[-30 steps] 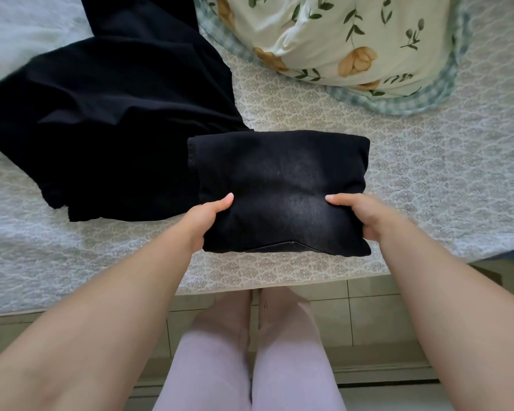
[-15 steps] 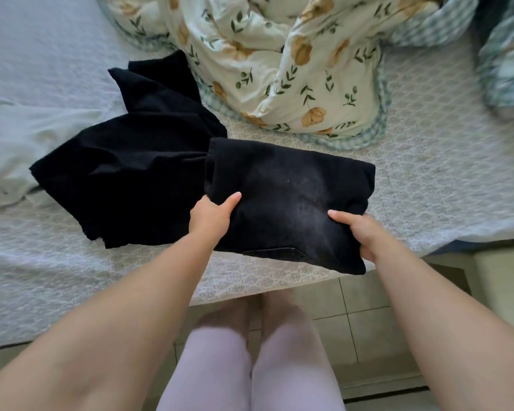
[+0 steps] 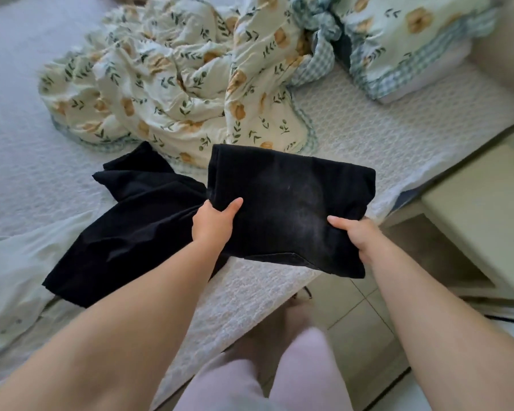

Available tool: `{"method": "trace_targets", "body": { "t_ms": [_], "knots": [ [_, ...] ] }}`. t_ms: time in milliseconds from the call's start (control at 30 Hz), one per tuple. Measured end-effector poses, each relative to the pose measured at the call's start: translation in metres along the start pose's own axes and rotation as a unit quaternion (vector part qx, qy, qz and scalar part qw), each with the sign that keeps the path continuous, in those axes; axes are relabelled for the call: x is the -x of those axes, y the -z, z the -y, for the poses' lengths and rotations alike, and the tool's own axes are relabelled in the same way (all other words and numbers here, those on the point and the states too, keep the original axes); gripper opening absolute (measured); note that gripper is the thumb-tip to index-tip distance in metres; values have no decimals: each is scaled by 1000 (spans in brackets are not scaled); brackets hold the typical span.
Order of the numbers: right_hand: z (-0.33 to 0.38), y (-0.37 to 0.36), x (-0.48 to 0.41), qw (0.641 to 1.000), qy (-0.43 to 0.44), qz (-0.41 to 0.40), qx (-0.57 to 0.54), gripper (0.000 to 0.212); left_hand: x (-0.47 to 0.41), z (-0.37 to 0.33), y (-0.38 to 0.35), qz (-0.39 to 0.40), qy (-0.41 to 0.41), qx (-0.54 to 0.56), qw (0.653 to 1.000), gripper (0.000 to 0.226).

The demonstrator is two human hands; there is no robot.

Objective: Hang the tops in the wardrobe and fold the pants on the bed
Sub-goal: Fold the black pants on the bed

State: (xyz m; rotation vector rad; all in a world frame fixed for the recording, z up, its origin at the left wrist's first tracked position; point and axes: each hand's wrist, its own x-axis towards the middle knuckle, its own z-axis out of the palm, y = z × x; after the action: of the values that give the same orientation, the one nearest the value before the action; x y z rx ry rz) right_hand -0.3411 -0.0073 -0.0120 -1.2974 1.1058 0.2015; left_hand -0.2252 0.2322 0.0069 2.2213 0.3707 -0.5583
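Observation:
The folded black pants are a thick rectangle lifted just above the near edge of the bed. My left hand grips their near left side, thumb on top and fingers underneath. My right hand grips the near right corner the same way. An unfolded black garment lies spread on the bed to the left, partly under the pants and my left forearm.
A crumpled floral quilt fills the bed's middle. A matching pillow lies at the far right. A pale garment rests at the left edge. A cream bedside cabinet stands on the tiled floor at right.
Both hands have lifted the folded pants off the bed and carried them up and to the right. The view has tilted up, showing more quilt, the pillow and the cabinet.

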Motion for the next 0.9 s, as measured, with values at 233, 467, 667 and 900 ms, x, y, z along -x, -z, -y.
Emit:
{"method": "trace_targets", "body": {
  "t_ms": [233, 467, 667, 900],
  "knots": [
    [-41, 15, 63, 993, -6, -79, -88, 52, 30, -13, 9, 64, -84, -38, 994, 50],
    [-70, 54, 121, 982, -6, -116, -146, 46, 76, -27, -9, 121, -156, -70, 978, 53],
    [-99, 82, 179, 967, -23, -171, -187, 53, 121, -41, -28, 166, -230, -129, 950, 49],
    [-145, 89, 252, 933, -3, -259, -249, 69, 165, -43, -44, 246, -330, -180, 893, 50]
  ]
}}
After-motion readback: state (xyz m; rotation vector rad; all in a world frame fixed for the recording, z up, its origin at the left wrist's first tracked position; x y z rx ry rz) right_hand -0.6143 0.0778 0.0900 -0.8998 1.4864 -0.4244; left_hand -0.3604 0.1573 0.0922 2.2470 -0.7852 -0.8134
